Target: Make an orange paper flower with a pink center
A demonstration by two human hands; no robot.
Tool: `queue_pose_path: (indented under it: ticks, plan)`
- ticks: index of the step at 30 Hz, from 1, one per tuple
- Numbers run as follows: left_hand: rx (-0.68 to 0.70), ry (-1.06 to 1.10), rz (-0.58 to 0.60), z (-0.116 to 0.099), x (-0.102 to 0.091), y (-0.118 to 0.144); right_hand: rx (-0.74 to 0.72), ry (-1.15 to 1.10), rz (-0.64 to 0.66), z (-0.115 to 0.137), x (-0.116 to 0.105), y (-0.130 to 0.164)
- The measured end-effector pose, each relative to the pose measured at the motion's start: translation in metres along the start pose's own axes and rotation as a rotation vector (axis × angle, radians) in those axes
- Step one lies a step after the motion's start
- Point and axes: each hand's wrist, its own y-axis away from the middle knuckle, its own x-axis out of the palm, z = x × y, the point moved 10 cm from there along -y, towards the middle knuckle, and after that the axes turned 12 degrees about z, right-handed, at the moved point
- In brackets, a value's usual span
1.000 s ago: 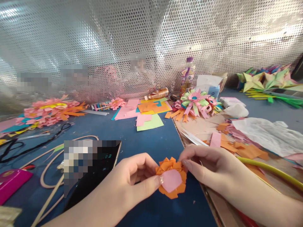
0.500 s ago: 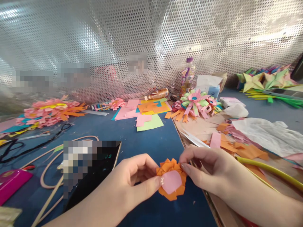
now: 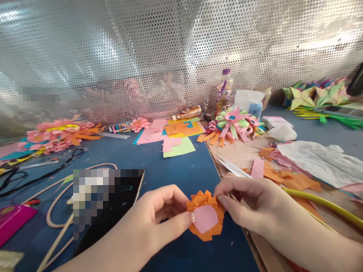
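Observation:
Between my two hands is an orange paper flower (image 3: 214,229) with a round pink paper centre (image 3: 206,219), held above the blue tabletop. My left hand (image 3: 166,211) pinches its left side, thumb on the edge of the pink centre and fingers behind. At the upper right, my right hand (image 3: 246,200) grips an orange petal between thumb and forefinger. Silver scissors (image 3: 232,166) lie just beyond my right hand, their handles partly hidden. Left of my left hand rests a dark-screened phone or tablet (image 3: 121,200).
Pink paper flowers (image 3: 53,136) lie at the back left. Coloured paper sheets (image 3: 181,147) are at the back middle, near an upright bottle (image 3: 224,92) and a lying bottle (image 3: 187,113). A magenta glue gun (image 3: 17,223) with a looping cord sits left. Orange scraps (image 3: 300,179) cover the right side.
Almost nothing differs. Both hands keep their grip on the orange paper flower, which has shifted very slightly; the whole view has drifted a little.

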Motion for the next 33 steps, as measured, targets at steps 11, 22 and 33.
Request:
queue_pose_path:
  ticks: [11, 22, 33]
  plan:
    - [0.026, 0.019, 0.048, -0.002, 0.004, 0.001, 0.037, -0.011, 0.085, -0.005, 0.006, -0.004]
    - [0.023, -0.023, 0.03, -0.002, 0.002, 0.001, -0.039, 0.019, 0.03, -0.007, 0.005, -0.006]
    - [0.038, 0.017, 0.064, -0.001, 0.004, 0.002, 0.021, -0.051, 0.103, -0.008, 0.007, -0.003]
